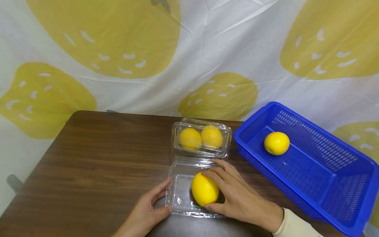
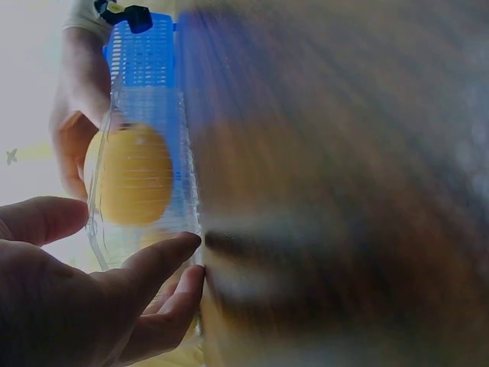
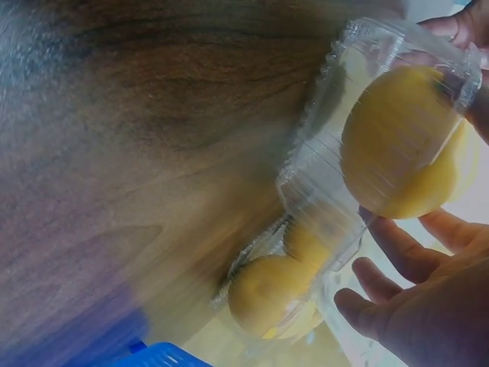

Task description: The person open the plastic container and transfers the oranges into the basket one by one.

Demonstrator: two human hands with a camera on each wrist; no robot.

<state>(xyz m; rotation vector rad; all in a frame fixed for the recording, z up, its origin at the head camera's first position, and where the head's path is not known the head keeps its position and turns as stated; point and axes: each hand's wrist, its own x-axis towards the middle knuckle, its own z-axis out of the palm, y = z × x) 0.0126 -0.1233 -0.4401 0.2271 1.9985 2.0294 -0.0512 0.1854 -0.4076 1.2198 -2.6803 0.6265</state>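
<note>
A clear plastic clamshell container [image 1: 180, 210] lies unfolded on the table, its near half holding one lemon [image 1: 204, 189]. My right hand [image 1: 237, 194] grips that lemon from the right, thumb at its near side and fingers over its top. At the container's left wall, my left hand [image 1: 148, 205] touches the plastic with thumb and fingertips spread apart and fairly straight. The left wrist view shows the same lemon [image 2: 134, 176] behind the transparent wall. Two more lemons [image 1: 190, 139] are seen through clear plastic just behind, beyond the unfolded container.
To the right stands a blue perforated basket [image 1: 299, 204], tilted at an angle to the table, with one lemon [image 1: 276, 143] inside. The brown wooden table [image 1: 103, 171] extends to the left. A white cloth with a yellow fruit print [image 1: 219, 95] hangs behind the table.
</note>
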